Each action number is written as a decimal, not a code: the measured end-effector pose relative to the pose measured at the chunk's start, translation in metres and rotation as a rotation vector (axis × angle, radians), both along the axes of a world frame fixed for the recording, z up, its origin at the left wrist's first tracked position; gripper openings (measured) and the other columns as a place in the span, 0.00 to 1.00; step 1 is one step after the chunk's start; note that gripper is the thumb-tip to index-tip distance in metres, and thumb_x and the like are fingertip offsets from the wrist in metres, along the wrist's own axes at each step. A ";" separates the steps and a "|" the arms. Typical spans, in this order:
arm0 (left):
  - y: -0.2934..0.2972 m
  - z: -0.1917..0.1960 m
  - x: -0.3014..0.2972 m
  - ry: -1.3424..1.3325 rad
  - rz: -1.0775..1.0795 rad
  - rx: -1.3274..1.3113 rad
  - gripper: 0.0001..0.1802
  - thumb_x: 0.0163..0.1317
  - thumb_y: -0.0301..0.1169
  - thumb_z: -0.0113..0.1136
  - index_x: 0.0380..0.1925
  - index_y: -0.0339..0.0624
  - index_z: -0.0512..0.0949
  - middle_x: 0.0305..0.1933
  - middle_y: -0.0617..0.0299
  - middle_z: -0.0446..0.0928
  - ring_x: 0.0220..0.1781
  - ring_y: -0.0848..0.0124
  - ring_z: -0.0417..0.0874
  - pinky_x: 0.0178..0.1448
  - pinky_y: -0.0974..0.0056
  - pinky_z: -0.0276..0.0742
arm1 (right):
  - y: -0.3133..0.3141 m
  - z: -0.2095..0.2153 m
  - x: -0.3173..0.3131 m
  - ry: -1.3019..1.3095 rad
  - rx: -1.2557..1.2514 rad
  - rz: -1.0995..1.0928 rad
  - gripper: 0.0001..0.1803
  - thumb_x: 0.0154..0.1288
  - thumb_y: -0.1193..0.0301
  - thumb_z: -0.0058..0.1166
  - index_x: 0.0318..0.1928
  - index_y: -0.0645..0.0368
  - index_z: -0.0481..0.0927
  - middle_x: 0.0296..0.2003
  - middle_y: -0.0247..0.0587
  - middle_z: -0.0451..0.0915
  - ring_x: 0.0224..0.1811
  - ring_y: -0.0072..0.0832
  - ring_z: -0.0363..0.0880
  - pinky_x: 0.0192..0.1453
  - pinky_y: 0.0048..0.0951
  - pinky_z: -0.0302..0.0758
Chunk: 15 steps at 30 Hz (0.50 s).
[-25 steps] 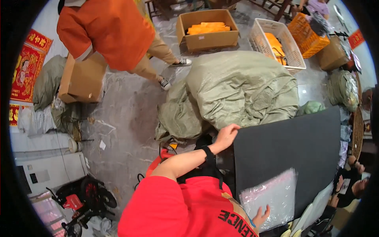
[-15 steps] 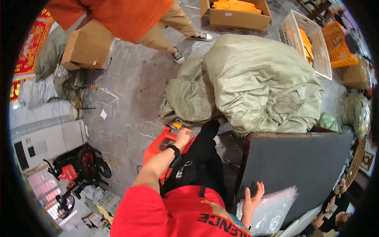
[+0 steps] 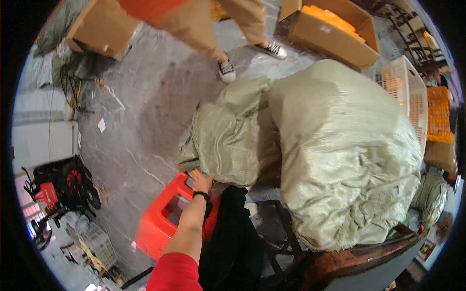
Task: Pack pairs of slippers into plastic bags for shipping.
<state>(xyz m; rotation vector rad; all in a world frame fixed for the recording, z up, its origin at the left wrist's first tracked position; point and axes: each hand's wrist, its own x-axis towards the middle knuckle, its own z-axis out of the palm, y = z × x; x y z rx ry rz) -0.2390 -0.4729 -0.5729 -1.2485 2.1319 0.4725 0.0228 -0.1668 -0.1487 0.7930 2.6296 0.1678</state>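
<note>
On the grey floor, a cardboard carton near the far edge is holding a pile of orange packages. To its right, a white plastic crate is standing, its contents hidden from me, with an orange crate just beside it. Another cardboard box is sitting toward the floor's far-left corner. A huge green woven sack is bulging just past the far edge of the worktop, blocking the way to the crates; a smaller green woven sack is slumping to its left, and I can't see inside either.

The left hand, below a black wristband, is resting by the smaller sack's near edge, at the top of a red plastic stool. I can't tell whether its fingers are closing on anything. A co-worker's sneakers are standing beyond that sack. Toward the floor's left edge, a black-and-red bike is parking near a scrap of white paper.
</note>
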 end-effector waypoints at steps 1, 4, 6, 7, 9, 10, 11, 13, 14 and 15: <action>0.011 -0.020 -0.012 -0.011 0.040 0.020 0.55 0.42 0.56 0.62 0.65 0.49 0.43 0.68 0.49 0.46 0.64 0.47 0.56 0.60 0.45 0.59 | -0.002 0.000 0.001 -0.025 0.033 0.002 0.58 0.38 0.44 0.64 0.61 0.69 0.51 0.62 0.65 0.47 0.63 0.58 0.48 0.65 0.53 0.49; -0.026 -0.103 -0.006 0.104 0.142 -0.081 0.53 0.44 0.55 0.61 0.64 0.47 0.45 0.66 0.43 0.48 0.62 0.45 0.60 0.60 0.48 0.60 | -0.004 0.003 -0.005 -0.067 0.016 0.035 0.58 0.38 0.44 0.64 0.62 0.69 0.51 0.62 0.65 0.47 0.64 0.57 0.48 0.65 0.52 0.49; -0.068 -0.148 0.000 0.234 0.154 -0.194 0.50 0.45 0.55 0.60 0.63 0.45 0.50 0.64 0.40 0.53 0.61 0.45 0.61 0.60 0.49 0.60 | 0.001 0.005 -0.009 -0.081 -0.025 0.026 0.58 0.38 0.44 0.64 0.62 0.69 0.51 0.62 0.64 0.47 0.64 0.56 0.48 0.65 0.52 0.49; -0.080 -0.159 0.001 0.209 0.107 -0.005 0.42 0.48 0.52 0.58 0.60 0.42 0.57 0.59 0.39 0.59 0.58 0.44 0.64 0.58 0.49 0.62 | 0.003 0.008 -0.012 -0.096 -0.023 0.021 0.58 0.38 0.44 0.64 0.62 0.69 0.51 0.62 0.64 0.47 0.64 0.56 0.48 0.65 0.52 0.49; -0.064 -0.163 0.010 0.164 0.076 0.218 0.36 0.52 0.49 0.55 0.56 0.38 0.63 0.54 0.37 0.65 0.55 0.44 0.67 0.57 0.49 0.63 | -0.001 0.004 -0.016 -0.130 0.024 0.011 0.58 0.38 0.44 0.64 0.62 0.68 0.51 0.62 0.63 0.47 0.64 0.55 0.48 0.65 0.51 0.49; -0.014 -0.144 0.000 0.381 -0.079 0.200 0.29 0.54 0.47 0.53 0.49 0.35 0.68 0.49 0.37 0.68 0.51 0.44 0.69 0.54 0.50 0.65 | -0.005 0.001 -0.017 -0.139 0.079 0.000 0.58 0.38 0.44 0.64 0.62 0.68 0.51 0.63 0.63 0.47 0.64 0.55 0.48 0.65 0.51 0.49; 0.029 -0.127 -0.012 0.607 -0.226 0.171 0.24 0.56 0.44 0.51 0.43 0.33 0.72 0.44 0.37 0.71 0.48 0.44 0.71 0.52 0.50 0.66 | -0.009 -0.001 -0.017 -0.143 0.129 -0.008 0.58 0.38 0.44 0.64 0.62 0.68 0.51 0.63 0.63 0.47 0.64 0.54 0.48 0.65 0.51 0.49; 0.017 -0.088 0.003 0.757 -0.519 -0.036 0.21 0.58 0.43 0.49 0.38 0.31 0.72 0.42 0.39 0.71 0.43 0.45 0.72 0.47 0.49 0.68 | -0.004 0.002 -0.019 -0.120 0.074 0.013 0.58 0.38 0.44 0.64 0.62 0.68 0.51 0.63 0.62 0.47 0.64 0.54 0.48 0.65 0.50 0.49; 0.037 -0.048 -0.004 0.654 -0.454 0.397 0.23 0.58 0.45 0.49 0.37 0.31 0.71 0.38 0.39 0.71 0.41 0.45 0.72 0.44 0.49 0.68 | -0.005 0.000 -0.019 -0.110 0.106 0.003 0.58 0.38 0.44 0.64 0.62 0.68 0.51 0.63 0.62 0.47 0.65 0.53 0.47 0.65 0.50 0.49; 0.071 -0.038 -0.009 0.620 -0.543 0.630 0.23 0.59 0.44 0.48 0.40 0.31 0.70 0.36 0.40 0.71 0.38 0.44 0.72 0.42 0.48 0.67 | -0.003 0.000 -0.011 -0.084 0.124 -0.041 0.58 0.38 0.44 0.64 0.62 0.68 0.51 0.63 0.62 0.47 0.65 0.53 0.47 0.65 0.50 0.49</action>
